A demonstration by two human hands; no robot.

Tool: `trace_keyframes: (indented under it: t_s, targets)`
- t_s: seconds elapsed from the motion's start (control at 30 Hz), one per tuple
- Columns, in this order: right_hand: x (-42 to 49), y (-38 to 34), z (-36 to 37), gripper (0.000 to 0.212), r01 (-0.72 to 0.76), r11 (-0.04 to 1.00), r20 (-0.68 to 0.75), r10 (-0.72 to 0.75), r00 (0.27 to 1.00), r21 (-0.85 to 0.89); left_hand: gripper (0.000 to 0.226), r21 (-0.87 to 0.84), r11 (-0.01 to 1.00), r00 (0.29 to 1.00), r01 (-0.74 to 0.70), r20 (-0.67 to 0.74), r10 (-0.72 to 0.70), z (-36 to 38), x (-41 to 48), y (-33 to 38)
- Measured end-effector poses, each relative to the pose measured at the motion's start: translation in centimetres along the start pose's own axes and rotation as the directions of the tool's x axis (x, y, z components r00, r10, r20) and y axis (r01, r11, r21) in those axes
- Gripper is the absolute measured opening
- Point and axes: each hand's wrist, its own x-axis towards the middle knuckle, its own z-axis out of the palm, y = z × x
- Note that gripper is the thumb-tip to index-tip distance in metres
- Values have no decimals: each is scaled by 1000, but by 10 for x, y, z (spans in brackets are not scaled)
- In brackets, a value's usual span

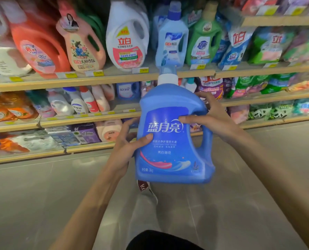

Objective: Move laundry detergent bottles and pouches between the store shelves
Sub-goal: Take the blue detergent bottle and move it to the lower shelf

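Observation:
I hold a big blue detergent bottle (pixel 173 141) with a white cap upright in front of the shelves, above the floor. My left hand (pixel 128 141) grips its left side with the thumb on the label. My right hand (pixel 209 118) clasps its upper right by the handle, thumb across the label's top. Behind it, on the upper shelf (pixel 103 79), stand a red bottle (pixel 40 46), a pink bottle (pixel 81 44), a white bottle (pixel 127 37), a pale blue bottle (pixel 172 38) and a green bottle (pixel 204 38). Detergent pouches (pixel 238 46) fill the right side.
Lower shelves (pixel 88 118) carry smaller bottles, boxes and pouches. The bottom shelf edge (pixel 27 157) sits just above the grey tiled floor (pixel 42 195). My leg and a shoe (pixel 144 186) show below the bottle. Yellow price tags line the shelf edges.

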Motion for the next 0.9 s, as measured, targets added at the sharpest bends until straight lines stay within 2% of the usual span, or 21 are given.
trace_keyframes:
  t_s: [0.17, 0.33, 0.6, 0.9]
  targets:
    - [9, 6, 13, 85, -30, 1000, 12, 30, 999, -1, 71, 7, 1000, 1000, 29, 10, -29, -15, 10, -4]
    - [43, 5, 36, 88, -87, 996, 41, 87, 995, -17, 84, -7, 996, 996, 87, -24, -87, -43, 34, -9]
    - [110, 27, 96, 82, -146, 988, 30, 144, 989, 53, 83, 39, 988, 989, 149, -8, -149, -108, 96, -20]
    - [160, 96, 149, 88, -92, 995, -52, 93, 994, 23, 81, 74, 990, 992, 121, 15, -123, -166, 176, -86]
